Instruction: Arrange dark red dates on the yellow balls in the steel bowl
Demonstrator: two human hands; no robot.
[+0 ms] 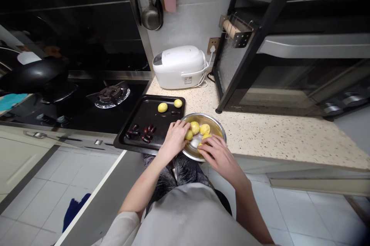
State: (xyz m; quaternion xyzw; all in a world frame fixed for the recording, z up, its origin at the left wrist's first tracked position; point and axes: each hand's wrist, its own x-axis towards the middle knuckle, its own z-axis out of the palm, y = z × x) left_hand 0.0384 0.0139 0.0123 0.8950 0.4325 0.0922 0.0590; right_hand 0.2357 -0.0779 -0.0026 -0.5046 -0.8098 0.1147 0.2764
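A round steel bowl (219, 126) holds several yellow lemons (195, 128). My left hand (177, 136) reaches over the bowl's left rim, its fingers curled round a lemon (189, 135) inside. From the right, my right hand (219, 154) dips in with fingers bent over a lemon (200, 147) near the front; another lies partly hidden under the fingers. Left of the bowl is a black baking tray (156, 123). Two lemons (162, 107) sit toward its back, and several dark red, elongated grapes (147, 137) lie toward its front left.
A white appliance (180, 67) with a cord stands against the wall. To the right, a black rack (243, 72) holds an oven (303, 80). A gas burner (112, 95) and a black wok (37, 76) are at left. An open drawer (106, 188) juts out below the tray.
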